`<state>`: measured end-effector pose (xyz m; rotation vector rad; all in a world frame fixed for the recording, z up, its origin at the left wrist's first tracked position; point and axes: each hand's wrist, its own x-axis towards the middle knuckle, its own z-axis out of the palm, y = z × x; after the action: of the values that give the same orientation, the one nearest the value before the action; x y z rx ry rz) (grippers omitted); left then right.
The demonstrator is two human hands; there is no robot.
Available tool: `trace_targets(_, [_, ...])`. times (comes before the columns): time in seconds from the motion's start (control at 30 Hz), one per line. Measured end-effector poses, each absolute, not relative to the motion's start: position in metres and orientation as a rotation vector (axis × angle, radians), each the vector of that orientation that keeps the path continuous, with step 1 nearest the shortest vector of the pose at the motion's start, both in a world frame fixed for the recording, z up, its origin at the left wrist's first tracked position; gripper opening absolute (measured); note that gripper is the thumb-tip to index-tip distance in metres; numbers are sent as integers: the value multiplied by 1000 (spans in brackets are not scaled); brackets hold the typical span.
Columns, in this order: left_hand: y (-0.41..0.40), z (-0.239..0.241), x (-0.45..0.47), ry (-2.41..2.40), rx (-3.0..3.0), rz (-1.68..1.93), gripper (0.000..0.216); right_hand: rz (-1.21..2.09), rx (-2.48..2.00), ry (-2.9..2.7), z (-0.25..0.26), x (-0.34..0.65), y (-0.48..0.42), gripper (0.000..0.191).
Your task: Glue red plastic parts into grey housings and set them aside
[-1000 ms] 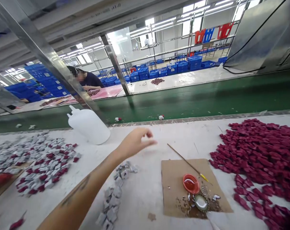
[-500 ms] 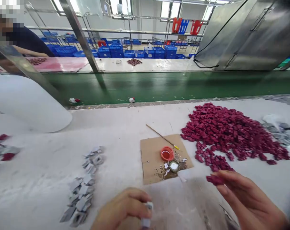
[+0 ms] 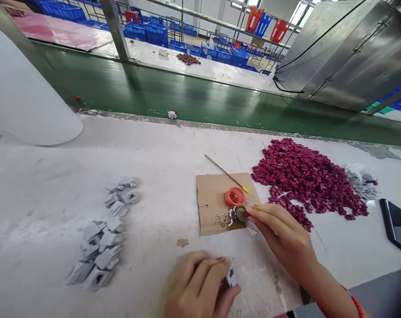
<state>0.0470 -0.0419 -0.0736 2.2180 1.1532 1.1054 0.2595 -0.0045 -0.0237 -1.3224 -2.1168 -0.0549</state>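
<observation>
Near the front edge, my left hand is closed around a small grey-white plastic part with a dark square hole. My right hand pinches a small dark red plastic piece, mostly covered by the fingertips, at a bottle cap. The cap lies on a wet, stained piece of cardboard. Right behind it stands a small red-orange cup of liquid. A thin brush with a yellow end rests across the cardboard's back edge.
A large heap of dark red pieces lies at right, with grey parts in a clear bag beyond and a phone nearer. Grey-white parts form a row at left. A green conveyor belt crosses behind; a white rolled sheet stands left.
My right hand has moved left from beside the red heap to the bottle cap, carrying the red piece. My left hand keeps the grey-white part, now turned. The view has tilted down.
</observation>
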Motion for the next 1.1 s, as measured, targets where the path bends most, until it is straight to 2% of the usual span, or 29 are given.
trace_targets(0.27, [-38,-74,47,1092,2229,1109,19,-41,-1380,-2017,-20,257,-15,25])
trace_targets(0.43, [-41,-71,49,1132,2222,1049,16,370,-1350,-1745,-20,238,-51,27])
trace_targets(0.53, [-42,-67,49,1170,2193,1043,15,490,-1336,-1682,-25,223,-67,25])
trace_targets(0.87, [-40,-59,48,1157,2184,1011,7,511,-1318,-1774,-37,212,-76,31])
trace_targets(1.1, [-42,-58,46,1142,2152,967,11,509,-1276,-1858,-30,210,-72,25])
